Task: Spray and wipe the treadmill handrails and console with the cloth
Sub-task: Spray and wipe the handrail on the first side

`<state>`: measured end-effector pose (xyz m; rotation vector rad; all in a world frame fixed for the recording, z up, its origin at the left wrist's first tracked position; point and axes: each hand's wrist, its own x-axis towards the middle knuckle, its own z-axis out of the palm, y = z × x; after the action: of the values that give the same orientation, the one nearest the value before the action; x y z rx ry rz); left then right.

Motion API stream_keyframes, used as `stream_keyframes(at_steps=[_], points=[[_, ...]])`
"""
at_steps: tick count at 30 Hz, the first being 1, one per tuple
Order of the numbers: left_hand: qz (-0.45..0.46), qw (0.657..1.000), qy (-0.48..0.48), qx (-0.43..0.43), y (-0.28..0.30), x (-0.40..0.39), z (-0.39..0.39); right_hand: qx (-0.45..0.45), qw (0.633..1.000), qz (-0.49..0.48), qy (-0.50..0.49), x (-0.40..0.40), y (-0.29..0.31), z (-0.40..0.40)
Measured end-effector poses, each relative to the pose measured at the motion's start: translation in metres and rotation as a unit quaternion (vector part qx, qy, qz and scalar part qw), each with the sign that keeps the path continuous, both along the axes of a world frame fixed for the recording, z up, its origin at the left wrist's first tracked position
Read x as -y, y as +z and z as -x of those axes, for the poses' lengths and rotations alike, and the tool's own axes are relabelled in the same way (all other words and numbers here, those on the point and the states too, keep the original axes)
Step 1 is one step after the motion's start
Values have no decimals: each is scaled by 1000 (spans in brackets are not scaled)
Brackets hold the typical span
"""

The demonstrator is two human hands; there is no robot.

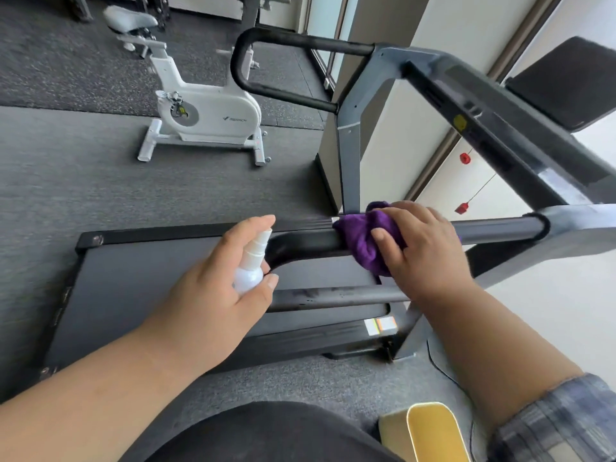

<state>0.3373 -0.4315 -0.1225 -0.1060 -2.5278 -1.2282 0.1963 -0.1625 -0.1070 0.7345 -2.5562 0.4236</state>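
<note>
You're pressing the purple cloth (361, 243) onto the near handrail (493, 228) w/ your right hand (421, 248) (fingers curling round it); left hand (213, 295) is gripping the spray bottle (250, 266), just beside the rail's bend.

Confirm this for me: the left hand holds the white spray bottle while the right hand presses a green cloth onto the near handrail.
Not quite: the cloth is purple, not green, as the head view shows. The rest stands: the left hand holds the white spray bottle while the right hand presses the cloth onto the near handrail.
</note>
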Motion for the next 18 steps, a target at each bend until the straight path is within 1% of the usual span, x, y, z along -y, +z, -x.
stream_keyframes(at_steps=[3,6,9,12,16,18], points=[[9,1000,-2,-7,5,-10,3,-2,999,32,-40,-19,-1,5],[9,1000,-8,-13,10,-25,6,-10,997,29,-74,7,-1,-6],[20,1000,-16,-18,16,-54,13,6,999,-23,-29,28,0,-19],[36,999,-23,-23,23,-89,22,34,998,-59,1,23,5,-15],[36,999,-30,-21,26,-133,36,27,998,-28,59,-15,7,1],[35,999,-36,-18,25,-154,43,15,998,-23,59,-45,4,14]])
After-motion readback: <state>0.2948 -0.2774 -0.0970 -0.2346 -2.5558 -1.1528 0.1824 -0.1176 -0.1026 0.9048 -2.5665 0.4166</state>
